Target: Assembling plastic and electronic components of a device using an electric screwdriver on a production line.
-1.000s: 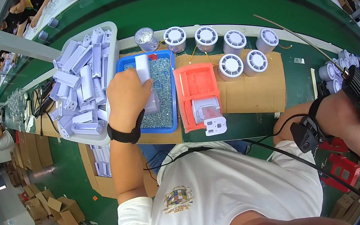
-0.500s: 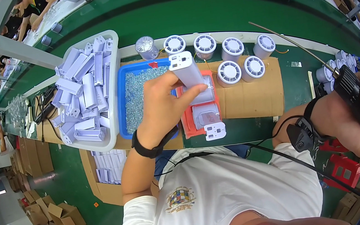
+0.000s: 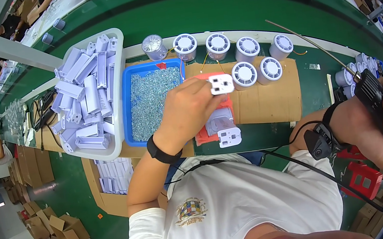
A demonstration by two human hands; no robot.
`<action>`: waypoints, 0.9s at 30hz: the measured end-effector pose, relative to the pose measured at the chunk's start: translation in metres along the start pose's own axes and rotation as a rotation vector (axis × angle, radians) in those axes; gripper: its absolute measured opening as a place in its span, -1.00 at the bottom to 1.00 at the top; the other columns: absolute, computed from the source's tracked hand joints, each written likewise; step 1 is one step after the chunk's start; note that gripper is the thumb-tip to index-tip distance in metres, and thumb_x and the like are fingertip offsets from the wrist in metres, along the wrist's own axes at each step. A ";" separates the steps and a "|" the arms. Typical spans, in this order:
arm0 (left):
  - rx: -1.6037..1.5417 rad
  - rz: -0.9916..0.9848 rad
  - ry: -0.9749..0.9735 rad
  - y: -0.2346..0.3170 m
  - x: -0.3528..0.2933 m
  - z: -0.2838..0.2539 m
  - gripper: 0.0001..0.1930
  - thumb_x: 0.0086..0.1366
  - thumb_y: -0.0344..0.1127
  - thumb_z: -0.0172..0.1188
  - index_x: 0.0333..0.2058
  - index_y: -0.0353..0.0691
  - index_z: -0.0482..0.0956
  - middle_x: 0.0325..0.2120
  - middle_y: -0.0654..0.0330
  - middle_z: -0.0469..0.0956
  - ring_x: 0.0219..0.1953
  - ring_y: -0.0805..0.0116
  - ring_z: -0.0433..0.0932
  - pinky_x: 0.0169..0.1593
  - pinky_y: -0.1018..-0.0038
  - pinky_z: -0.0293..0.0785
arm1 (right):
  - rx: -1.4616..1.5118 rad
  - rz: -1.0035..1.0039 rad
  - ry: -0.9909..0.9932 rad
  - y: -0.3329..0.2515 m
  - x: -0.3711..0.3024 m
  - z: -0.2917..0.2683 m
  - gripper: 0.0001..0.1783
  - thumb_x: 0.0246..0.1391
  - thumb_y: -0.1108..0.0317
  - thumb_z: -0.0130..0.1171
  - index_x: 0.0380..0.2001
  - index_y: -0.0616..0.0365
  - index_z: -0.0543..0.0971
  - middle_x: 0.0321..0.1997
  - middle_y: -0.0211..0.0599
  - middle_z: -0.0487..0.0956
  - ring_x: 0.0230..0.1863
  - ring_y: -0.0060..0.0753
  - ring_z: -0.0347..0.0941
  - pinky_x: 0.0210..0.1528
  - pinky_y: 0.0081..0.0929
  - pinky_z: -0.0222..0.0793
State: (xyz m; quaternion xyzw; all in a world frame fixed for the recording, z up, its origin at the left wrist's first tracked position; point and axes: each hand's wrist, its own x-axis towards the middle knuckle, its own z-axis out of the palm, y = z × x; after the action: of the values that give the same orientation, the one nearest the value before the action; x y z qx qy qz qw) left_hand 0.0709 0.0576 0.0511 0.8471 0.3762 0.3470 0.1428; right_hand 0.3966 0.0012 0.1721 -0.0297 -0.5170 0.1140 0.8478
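Observation:
My left hand is closed around a pale plastic handle housing, whose slotted white end faces up. The hand is over a red holding fixture and hides part of it. At the near end of that fixture sits another pale housing, its slotted end showing. Off to the right, my right hand grips a black electric screwdriver. Its long thin bit points up and to the left, away from the fixture.
A blue tray of small screws lies left of the fixture, beside a white bin heaped with housings. Several round fan-like units with wires stand on cardboard. A black cable crosses by my right forearm.
My left hand has moved a little right and nearer to me, turning the housing so its slotted end is over the fixture. My right hand with the screwdriver stays nearly still.

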 end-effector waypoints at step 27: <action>0.090 -0.450 -0.120 -0.027 -0.064 -0.052 -0.93 0.13 -0.50 0.35 -0.39 -0.31 0.64 -0.47 0.10 0.61 -0.49 0.19 0.61 -0.42 0.39 0.51 | 0.331 0.424 -0.127 -0.005 -0.005 0.034 -0.54 -0.19 0.10 0.50 -0.72 -0.05 0.36 -0.62 -0.59 0.48 -0.64 -0.68 0.47 -0.53 -0.75 0.45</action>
State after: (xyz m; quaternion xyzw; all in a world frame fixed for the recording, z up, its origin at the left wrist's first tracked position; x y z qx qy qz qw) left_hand -0.0098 0.0279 0.0443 0.7667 0.5614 0.2382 0.2006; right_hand 0.3653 -0.0067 0.1840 0.0089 -0.5257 0.3733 0.7643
